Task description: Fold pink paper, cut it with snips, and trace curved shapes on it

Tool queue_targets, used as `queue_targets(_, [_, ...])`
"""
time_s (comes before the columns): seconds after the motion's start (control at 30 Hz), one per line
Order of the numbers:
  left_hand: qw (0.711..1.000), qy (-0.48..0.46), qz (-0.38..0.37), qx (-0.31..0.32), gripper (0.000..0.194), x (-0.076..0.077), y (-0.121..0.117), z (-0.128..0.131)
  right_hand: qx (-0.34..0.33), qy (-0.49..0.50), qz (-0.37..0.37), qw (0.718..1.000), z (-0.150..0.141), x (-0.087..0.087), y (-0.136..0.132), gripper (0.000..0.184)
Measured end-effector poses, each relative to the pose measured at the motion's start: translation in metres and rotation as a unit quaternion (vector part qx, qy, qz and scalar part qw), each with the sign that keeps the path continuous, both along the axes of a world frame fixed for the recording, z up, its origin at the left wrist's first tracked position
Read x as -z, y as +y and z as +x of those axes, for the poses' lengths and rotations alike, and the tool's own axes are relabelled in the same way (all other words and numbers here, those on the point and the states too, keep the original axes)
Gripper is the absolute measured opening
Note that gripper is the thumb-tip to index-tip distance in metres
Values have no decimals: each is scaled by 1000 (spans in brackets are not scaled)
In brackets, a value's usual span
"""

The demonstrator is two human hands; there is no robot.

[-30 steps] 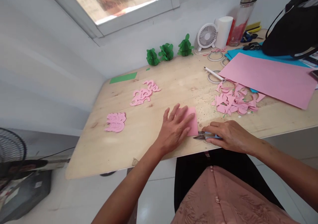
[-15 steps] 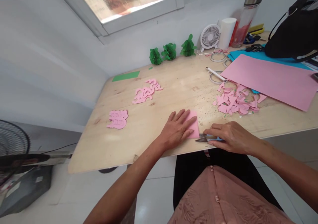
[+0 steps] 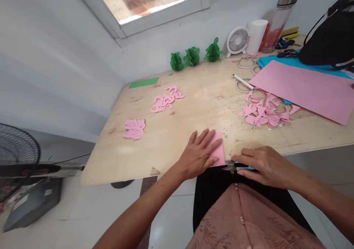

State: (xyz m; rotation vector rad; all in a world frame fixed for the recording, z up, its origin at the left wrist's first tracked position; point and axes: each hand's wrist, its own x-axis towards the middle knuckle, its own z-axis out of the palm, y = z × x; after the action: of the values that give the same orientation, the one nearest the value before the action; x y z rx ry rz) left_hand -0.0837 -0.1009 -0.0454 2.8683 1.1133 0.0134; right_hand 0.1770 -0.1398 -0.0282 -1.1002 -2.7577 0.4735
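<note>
As right hand (image 3: 264,166) grips probable snips (image 3: 229,168), left (image 3: 197,155) pins paper (image 3: 220,154)

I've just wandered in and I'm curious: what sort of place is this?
Probably a small paper-craft workspace: green paper figures stand along the wall, pink scraps lie heaped on the wooden table, and the right hand holds small snips.

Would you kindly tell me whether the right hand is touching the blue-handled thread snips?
Touching: the head view shows the right hand closed around the handles of the blue-handled thread snips, with the blades sticking out beyond the grip.
</note>
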Motion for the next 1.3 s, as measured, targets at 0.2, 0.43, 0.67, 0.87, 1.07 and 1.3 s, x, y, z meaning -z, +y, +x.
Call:
queue_targets(0.2, [999,19,18,26,60,2,5,5,7,5,40,999,-3,2,-5,21])
queue_targets(0.43, [998,36,38,31,60,0,8,8,10,14,73,997,-3,3,-8,20])
queue_targets(0.67, [997,41,42,52,58,1,16,6,12,12,104,994,-3,8,-15,23])
queue_targets(0.87, [995,45,52,66,59,2,19,6,19,17,136,990,-7,14,-25,30])
queue_targets(1.07, [995,33,62,69,55,6,20,6,12,11,157,987,-10,16,-28,31])
queue_targets(1.3, [994,30,74,75,54,6,21,7,13,20,181,983,-11,19,-28,31])
